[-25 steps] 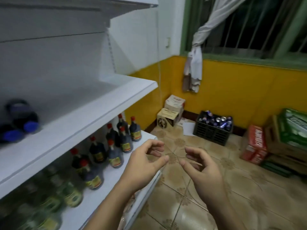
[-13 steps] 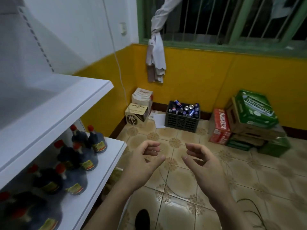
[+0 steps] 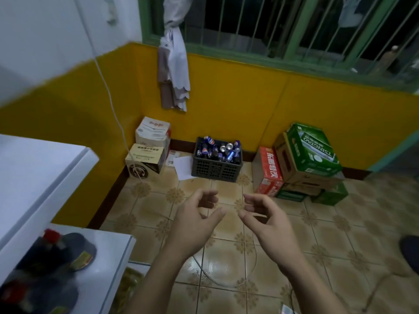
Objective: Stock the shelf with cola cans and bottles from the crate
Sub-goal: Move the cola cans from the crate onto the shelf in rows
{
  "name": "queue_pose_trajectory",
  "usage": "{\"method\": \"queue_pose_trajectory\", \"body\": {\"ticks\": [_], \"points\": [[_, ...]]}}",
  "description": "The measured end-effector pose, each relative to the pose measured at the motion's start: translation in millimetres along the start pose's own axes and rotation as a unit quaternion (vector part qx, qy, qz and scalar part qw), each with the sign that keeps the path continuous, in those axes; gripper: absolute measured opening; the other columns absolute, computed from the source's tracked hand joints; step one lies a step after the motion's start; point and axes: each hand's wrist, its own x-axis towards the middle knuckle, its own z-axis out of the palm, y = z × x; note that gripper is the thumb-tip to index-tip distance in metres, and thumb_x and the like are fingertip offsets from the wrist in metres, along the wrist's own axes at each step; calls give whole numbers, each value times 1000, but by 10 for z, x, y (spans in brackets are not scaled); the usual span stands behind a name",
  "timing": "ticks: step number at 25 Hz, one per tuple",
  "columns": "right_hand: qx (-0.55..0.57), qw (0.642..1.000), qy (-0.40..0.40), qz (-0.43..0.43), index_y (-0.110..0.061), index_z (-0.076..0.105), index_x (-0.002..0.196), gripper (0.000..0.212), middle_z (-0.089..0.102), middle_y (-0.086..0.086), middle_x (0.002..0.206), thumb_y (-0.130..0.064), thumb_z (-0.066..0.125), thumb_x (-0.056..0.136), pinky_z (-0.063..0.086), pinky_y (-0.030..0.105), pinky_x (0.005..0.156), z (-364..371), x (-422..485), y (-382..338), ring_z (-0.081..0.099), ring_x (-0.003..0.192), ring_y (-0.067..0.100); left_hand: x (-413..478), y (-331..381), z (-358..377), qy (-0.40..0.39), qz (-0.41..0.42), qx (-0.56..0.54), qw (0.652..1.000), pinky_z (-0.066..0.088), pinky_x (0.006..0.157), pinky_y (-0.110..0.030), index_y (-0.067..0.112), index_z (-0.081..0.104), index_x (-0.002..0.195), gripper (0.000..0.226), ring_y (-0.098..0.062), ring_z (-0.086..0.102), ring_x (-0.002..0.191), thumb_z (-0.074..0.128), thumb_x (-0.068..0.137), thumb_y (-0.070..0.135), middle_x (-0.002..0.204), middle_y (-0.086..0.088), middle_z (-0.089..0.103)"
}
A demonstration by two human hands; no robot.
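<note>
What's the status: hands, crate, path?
Left hand and right hand empty, loosely curled. Crate holds cans, by the yellow wall. White cable loops on floor ahead.

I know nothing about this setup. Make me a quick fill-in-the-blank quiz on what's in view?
1. The cola cans sit in a black crate standing on the ___.
2. The left hand and right hand hold ___.
3. The carton just right of the crate is coloured ___.
4. The paper lies on the crate's ___ side.

Missing words: floor; nothing; red; left.
</note>
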Motion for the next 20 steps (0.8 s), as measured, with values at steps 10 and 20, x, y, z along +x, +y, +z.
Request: {"method": "queue_pose_trajectory", "body": {"ticks": [10, 20], "points": [[45, 997, 33, 50, -28, 62, 115, 34, 66, -12, 109, -24, 75, 83, 49, 15, 78, -239, 1494, 422, 61, 98, -3, 1470, -109, 471, -39, -48, 16, 998, 45, 70, -13, 34, 61, 109, 33, 1, 62, 93, 76, 82, 23, 100, 14, 68], [114, 989, 8, 97, -25, 61, 114, 31, 67, -9, 108, -20, 72, 86, 48, 16, 77, -919, 3310, 771, 62, 94, -1, 3201, 126, 1267, -21, -77, 94, 992, 48, 71, -11, 23, 62, 111, 31, -1, 62, 85, 74, 84, 18, 101, 6, 67]]}}
